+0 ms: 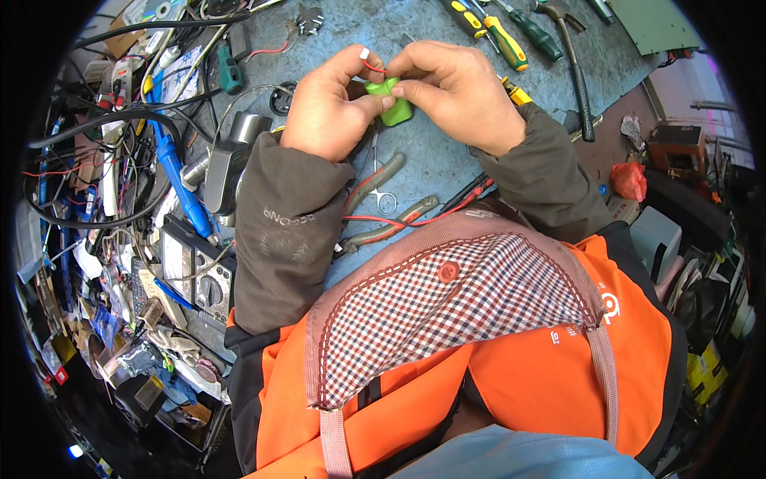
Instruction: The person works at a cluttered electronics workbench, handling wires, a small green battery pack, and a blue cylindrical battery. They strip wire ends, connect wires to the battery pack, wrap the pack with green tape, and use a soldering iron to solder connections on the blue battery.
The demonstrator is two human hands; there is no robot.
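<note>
Near the top middle, my left hand (333,108) and my right hand (447,92) pinch a small green block (394,112) between them. A short red wire (376,67) with a white end (365,53) runs between the fingers of both hands at the block's upper side. The thumbs press on the block's top, and some fingertips are hidden behind it. Below the hands, scissor-like metal forceps (385,203) and pliers with grey-red handles (378,174) lie on the blue-grey mat (431,160), beside red and black cables (471,195).
Tangled cables (96,118), a blue tool (179,184) and a multimeter (209,287) crowd the left. Screwdrivers (507,44) and a hammer (574,72) lie at the top right. An orange garment and checked apron (431,311) cover my lap. A boxy device (677,144) stands beyond the right edge.
</note>
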